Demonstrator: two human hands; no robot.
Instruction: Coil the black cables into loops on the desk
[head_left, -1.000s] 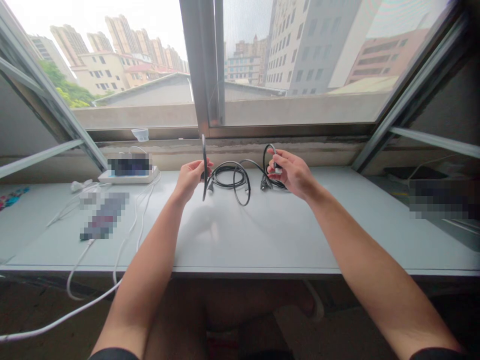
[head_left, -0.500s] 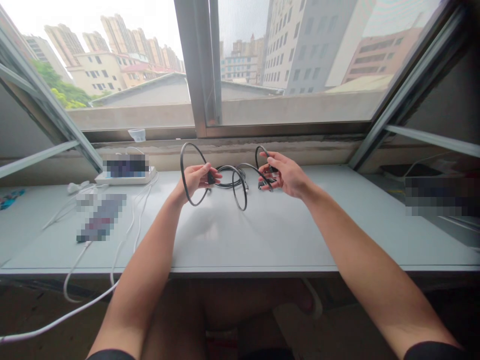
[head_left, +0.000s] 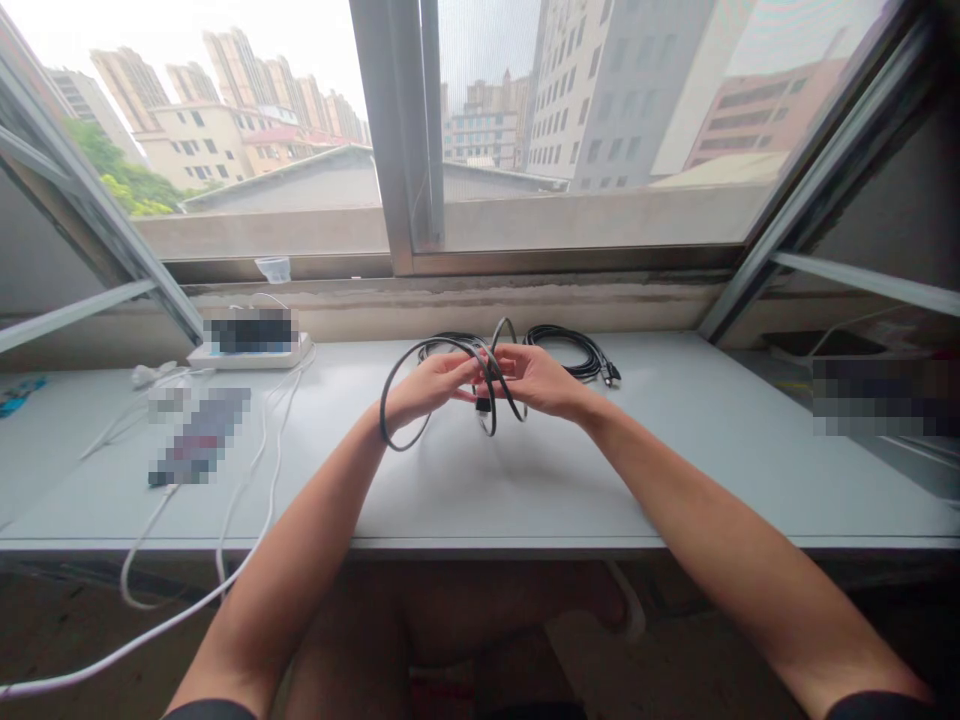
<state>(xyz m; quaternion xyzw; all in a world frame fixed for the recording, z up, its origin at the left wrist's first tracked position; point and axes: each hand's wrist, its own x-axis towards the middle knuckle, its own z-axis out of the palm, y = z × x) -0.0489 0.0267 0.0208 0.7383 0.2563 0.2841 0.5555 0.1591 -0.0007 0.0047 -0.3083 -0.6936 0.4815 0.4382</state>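
Observation:
My left hand and my right hand meet above the middle of the grey table, both pinched on a looped black cable. One loop hangs to the left below my left hand, another stands between the two hands with a plug end at the fingertips. A second coiled black cable lies on the table behind my right hand, untouched.
At the left lie a white power strip, white cords trailing off the front edge, a blurred-out flat device and a small white object. A window sill and open window frames run along the back.
Both hands came together toward the middle and nearer me. My right hand let go of the coil at the back, which now lies on the table, and took hold of the left hand's cable.

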